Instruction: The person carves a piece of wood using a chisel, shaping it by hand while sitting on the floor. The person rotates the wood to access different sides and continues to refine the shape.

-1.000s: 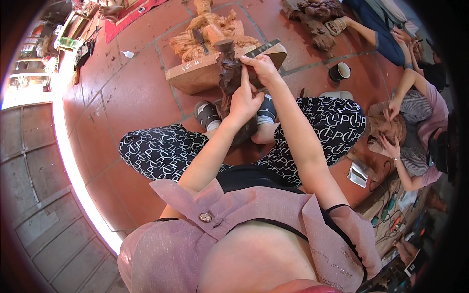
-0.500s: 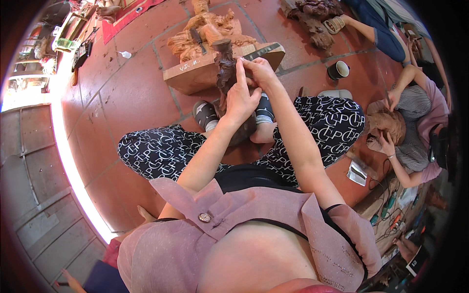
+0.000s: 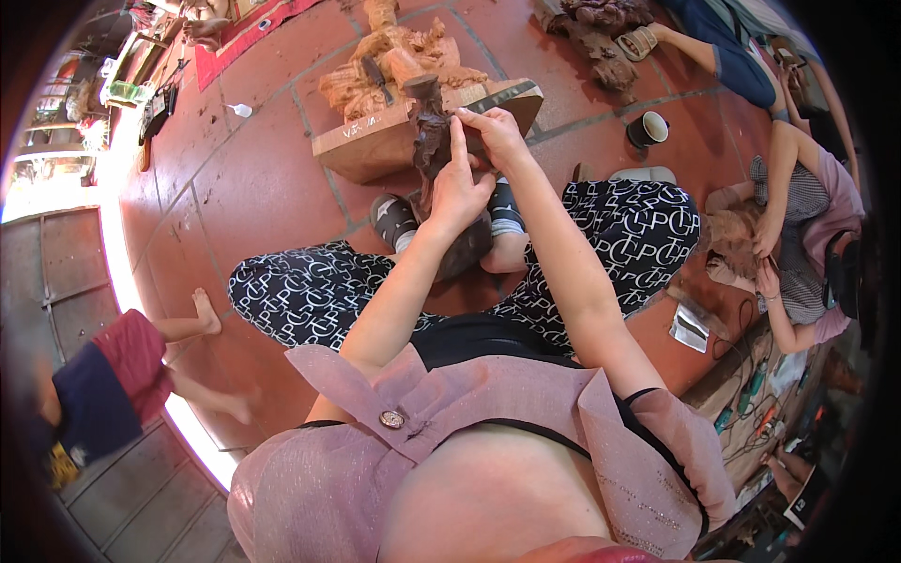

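Observation:
A dark brown wood carving [image 3: 429, 136], narrow and knobbly with a flat round top, stands upright between my feet. My left hand [image 3: 458, 195] is closed at the carving's right side. Its index finger stretches up along the wood, and the remaining fingers are partly hidden. Just above it, the fingertips of my right hand [image 3: 499, 139] pinch together against the carving near its upper part. Whatever lies in that pinch is too small to make out. Behind the carving, a lighter orange wood sculpture [image 3: 413, 61] with a dark-handled tool [image 3: 378, 80] lies on a thick wooden block [image 3: 361, 155].
A dark cup [image 3: 648, 131] sits on the tiled floor at right. Farther right, a co-worker's hands [image 3: 768, 263] work on a brown carving [image 3: 732, 235]. Cables and hand tools [image 3: 751, 394] lie at lower right. A small white bottle [image 3: 242, 110] is at far left; another person [image 3: 122, 385] walks nearby.
My hands stay at nearly the same place on the carving. At left, a person in red and navy has stepped into view. The co-worker's hands at right have come together.

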Tool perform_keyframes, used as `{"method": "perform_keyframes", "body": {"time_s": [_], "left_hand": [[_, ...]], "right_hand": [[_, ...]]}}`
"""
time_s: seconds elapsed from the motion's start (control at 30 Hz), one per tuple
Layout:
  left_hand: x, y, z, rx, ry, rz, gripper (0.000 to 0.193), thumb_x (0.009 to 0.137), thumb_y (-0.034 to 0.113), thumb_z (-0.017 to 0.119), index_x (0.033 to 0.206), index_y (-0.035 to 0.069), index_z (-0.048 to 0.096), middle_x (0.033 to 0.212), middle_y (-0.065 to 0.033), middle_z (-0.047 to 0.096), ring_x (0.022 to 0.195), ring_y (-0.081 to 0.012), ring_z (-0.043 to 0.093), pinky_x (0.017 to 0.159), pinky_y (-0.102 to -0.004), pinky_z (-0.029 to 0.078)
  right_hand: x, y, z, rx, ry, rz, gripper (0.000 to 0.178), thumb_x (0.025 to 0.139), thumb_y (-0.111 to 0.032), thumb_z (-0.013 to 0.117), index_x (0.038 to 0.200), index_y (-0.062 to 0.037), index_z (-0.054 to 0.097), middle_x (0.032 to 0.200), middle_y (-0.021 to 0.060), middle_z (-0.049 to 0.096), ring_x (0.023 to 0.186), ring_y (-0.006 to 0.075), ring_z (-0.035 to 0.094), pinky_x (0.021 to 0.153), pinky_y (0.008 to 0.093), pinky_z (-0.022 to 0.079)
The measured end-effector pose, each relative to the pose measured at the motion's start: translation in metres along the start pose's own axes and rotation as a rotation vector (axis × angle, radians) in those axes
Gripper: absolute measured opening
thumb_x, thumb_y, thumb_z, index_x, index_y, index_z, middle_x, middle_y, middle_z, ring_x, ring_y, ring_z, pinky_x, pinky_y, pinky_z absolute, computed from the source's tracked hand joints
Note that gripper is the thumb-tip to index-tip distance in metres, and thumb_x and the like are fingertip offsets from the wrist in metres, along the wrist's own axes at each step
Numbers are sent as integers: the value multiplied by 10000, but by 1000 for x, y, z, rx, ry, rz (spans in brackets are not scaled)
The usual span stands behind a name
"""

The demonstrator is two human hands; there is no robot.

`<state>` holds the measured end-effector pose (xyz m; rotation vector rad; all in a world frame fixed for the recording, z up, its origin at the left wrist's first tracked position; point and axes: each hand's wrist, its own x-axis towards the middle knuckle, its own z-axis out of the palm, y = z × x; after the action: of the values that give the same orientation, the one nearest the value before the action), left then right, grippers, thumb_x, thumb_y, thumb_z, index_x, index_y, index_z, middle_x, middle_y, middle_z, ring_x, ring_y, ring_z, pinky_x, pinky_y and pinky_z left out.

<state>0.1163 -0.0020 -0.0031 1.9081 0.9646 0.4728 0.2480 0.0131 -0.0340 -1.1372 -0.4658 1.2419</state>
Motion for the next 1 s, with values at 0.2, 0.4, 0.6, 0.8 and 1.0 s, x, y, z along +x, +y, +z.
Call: {"method": "perform_keyframes", "body": {"time_s": [0.2, 0.4, 0.6, 0.8, 1.0], "left_hand": [[-4, 3, -1, 23, 35, 11, 928, 704, 122, 588, 1388, 24, -30, 835, -117, 616, 685, -231, 591, 678, -310, 469], [-1, 0, 0, -3, 17, 37, 916, 715, 115, 581, 1387, 24, -35, 843, -126, 611, 659, -240, 594, 673, -324, 475], [-3, 6, -7, 88, -40, 18, 890, 713, 109, 578, 1392, 37, 8, 876, -140, 617, 647, -255, 597, 661, -335, 479], [-5, -4, -6, 100, 32, 66, 867, 713, 100, 573, 1398, 58, 44, 892, -142, 615, 629, -247, 593, 632, -331, 480], [-11, 8, -9, 57, -7, 50, 878, 713, 73, 577, 1397, 56, 25, 924, -151, 618, 615, -228, 595, 610, -329, 478]], "right_hand": [[9, 16, -1, 30, 46, 15, 214, 741, -161, 710, 628, -30, 585, 649, 45, 606, 557, 98, 545, 497, 225, 424], [11, 14, -3, 55, 58, 38, 229, 734, -169, 720, 623, -32, 573, 641, 40, 595, 569, 96, 539, 490, 228, 418], [10, 11, -3, 65, 67, 17, 244, 726, -175, 731, 619, -45, 555, 658, 38, 586, 550, 96, 524, 456, 229, 406], [5, 12, 6, 67, 77, -11, 237, 750, -193, 704, 624, -41, 573, 629, 31, 587, 554, 86, 523, 474, 222, 407], [-15, 10, 11, 29, 188, -58, 226, 753, -185, 700, 624, -37, 589, 624, 25, 593, 547, 77, 519, 479, 215, 409]]}}
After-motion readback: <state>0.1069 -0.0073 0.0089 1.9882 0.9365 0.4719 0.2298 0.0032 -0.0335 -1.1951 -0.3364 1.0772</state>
